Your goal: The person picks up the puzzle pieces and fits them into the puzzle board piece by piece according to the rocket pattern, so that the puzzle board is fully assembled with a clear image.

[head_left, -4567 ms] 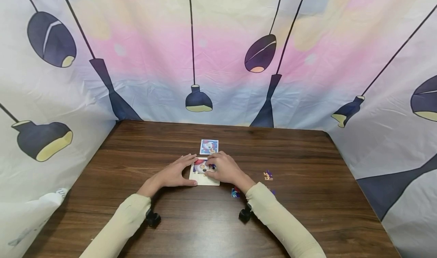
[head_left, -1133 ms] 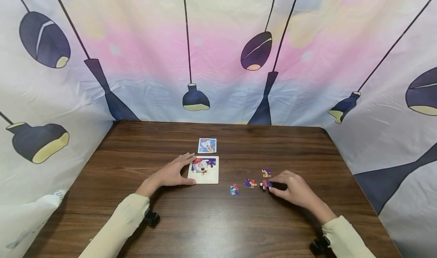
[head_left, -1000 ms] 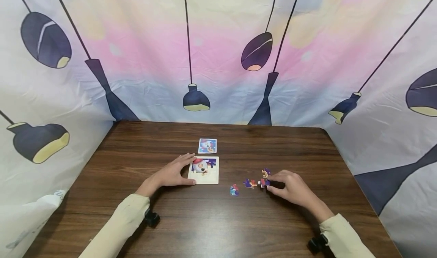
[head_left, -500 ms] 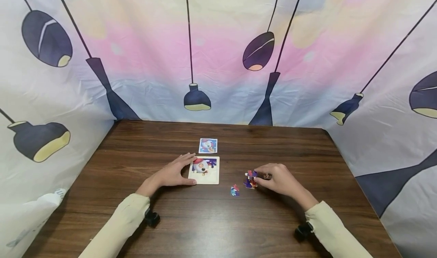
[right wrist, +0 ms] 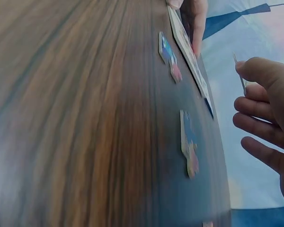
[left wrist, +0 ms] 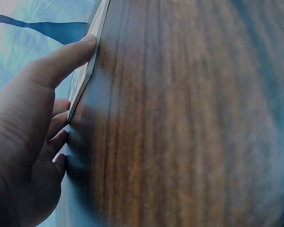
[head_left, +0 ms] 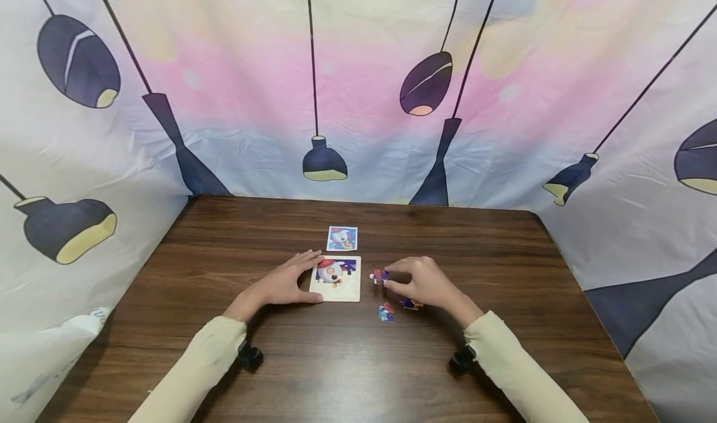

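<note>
From my end, the tabletop [head_left: 336,364] showed smooth wood grain with a soft sheen (glare included), and the backdrop [head_left: 241,99] looked like creased, matt cloth. The puzzle board [head_left: 348,293] seemed pale, matt wood to me.

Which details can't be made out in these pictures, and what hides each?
Head: part of one loose piece, behind the right hand.
Head: left corners of the board, covered by the left hand.
Right wrist: picture on the held piece, nearly edge-on.
Right wrist: most of the lowest piece, cut by the frame.
</note>
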`<state>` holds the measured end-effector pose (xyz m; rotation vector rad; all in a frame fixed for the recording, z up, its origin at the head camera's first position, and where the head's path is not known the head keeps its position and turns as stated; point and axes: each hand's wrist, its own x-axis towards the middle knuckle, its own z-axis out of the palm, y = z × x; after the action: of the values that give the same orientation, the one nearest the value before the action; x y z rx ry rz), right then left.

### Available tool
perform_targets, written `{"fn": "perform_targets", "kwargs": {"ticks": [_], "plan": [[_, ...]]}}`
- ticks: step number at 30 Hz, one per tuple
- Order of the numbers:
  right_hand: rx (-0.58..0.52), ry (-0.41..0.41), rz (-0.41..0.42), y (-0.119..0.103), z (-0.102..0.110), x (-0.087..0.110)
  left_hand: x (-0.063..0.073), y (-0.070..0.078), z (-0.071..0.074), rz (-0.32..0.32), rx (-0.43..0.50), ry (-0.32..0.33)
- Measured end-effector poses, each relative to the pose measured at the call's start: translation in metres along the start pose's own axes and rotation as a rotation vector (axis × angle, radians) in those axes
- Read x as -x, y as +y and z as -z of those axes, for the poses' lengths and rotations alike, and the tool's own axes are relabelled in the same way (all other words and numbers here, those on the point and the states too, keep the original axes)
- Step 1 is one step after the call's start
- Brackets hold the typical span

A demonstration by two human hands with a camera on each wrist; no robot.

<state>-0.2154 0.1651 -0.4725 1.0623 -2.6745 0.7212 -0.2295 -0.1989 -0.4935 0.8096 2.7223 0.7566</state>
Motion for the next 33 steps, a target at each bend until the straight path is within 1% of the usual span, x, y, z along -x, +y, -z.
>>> {"fn": "perform_targets", "kwargs": {"ticks": [4, 15, 19, 25, 31, 33], "plan": [[-0.023, -0.018, -0.002, -0.006, -0.009, -0.012, 0.000, 0.001, 0.000, 0.003, -0.002, -0.003], [-0.020, -0.107, -0.014, -0.017, -0.030, -0.039, 0.001, 0.003, 0.002, 0.017, -0.004, -0.013], [0.015, -0.117, -0.007, -0.020, -0.036, -0.045, 0.000, 0.003, 0.001, 0.020, -0.008, -0.018], [0.060, -0.104, 0.000, -0.022, -0.042, -0.051, 0.001, 0.004, 0.001, 0.028, -0.004, -0.021], [0.150, -0.132, -0.029, -0.025, -0.047, -0.055, 0.000, 0.003, 0.001, 0.023, -0.010, -0.017], [0.154, -0.136, -0.037, -0.026, -0.048, -0.056, 0.000, 0.003, 0.001, 0.023, -0.010, -0.016]]}}
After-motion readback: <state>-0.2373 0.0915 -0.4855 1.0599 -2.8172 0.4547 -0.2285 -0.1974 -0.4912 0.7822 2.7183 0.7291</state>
